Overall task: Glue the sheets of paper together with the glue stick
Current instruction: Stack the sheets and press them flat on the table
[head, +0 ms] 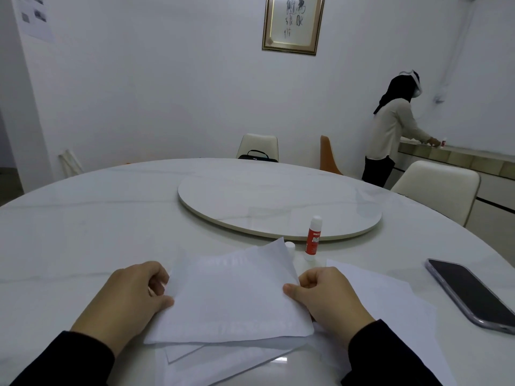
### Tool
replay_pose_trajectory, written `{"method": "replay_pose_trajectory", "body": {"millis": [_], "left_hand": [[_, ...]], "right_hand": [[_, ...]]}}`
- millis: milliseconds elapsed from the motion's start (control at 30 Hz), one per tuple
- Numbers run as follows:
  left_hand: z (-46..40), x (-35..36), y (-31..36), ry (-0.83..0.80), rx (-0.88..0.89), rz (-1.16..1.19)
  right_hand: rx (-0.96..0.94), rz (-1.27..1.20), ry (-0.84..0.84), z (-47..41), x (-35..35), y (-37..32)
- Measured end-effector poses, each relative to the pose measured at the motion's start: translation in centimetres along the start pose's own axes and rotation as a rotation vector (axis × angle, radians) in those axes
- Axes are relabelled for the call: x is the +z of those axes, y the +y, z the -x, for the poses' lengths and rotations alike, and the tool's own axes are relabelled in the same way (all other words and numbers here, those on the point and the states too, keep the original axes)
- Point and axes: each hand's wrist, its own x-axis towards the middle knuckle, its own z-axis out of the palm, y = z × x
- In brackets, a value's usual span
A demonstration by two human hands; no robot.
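Both hands, left hand (131,296) and right hand (328,299), pinched the top paper sheet (234,293) at opposite edges. Uncapped glue stick (312,238) stood upright just beyond, its cap (290,247) beside it.

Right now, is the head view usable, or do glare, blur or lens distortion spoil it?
Head view: usable. Wide-angle bending curves the round table edge and tilts the framed calligraphy; light is dim and flat; one small glare patch sits near the bottom by the sheets of paper; glue stick label readable.
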Motion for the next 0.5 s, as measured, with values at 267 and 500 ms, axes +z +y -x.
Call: {"method": "replay_pose_trajectory", "body": {"millis": [267,500], "left_hand": [[-0.3,1.7,1.5,0.046,0.111,-0.192],[0.2,6.5,4.3,-0.233,0.305,-0.311]], "right_hand": [[-0.450,0.253,0.320,1.0,1.3,-0.6],[-0.463,0.612,-0.113,0.8,5.8,-1.0]]}}
